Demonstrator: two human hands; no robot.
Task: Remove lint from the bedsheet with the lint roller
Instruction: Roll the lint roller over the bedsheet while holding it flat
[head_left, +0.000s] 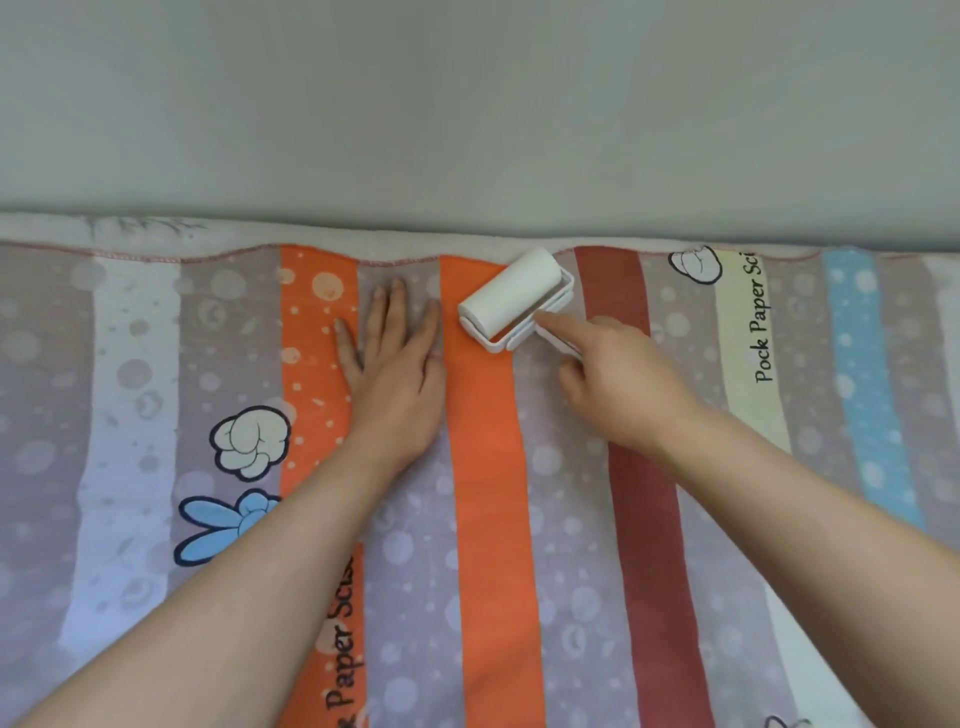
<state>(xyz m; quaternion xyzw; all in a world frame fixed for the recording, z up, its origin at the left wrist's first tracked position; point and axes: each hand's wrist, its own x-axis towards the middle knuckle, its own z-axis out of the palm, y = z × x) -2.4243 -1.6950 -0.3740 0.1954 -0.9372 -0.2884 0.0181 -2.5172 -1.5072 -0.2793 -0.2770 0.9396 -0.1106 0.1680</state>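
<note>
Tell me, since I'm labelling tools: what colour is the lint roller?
The lint roller is all white; the head view shows it best.

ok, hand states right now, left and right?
Left hand: open, fingers flat on the bedsheet.
Right hand: holding the lint roller by its handle.

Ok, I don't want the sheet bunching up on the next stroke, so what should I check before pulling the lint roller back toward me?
1. The left hand lies flat on the bedsheet, beside the lint roller: ok.
2. The right hand grips the roller's handle, index finger along it: ok.
3. The roll rests on the orange stripe, near the far hem: ok.
4. Nothing lies on the stripe toward you: ok.
5. No wrinkles visible in that path: ok.
6. Tack left on the roll: cannot tell.
</note>
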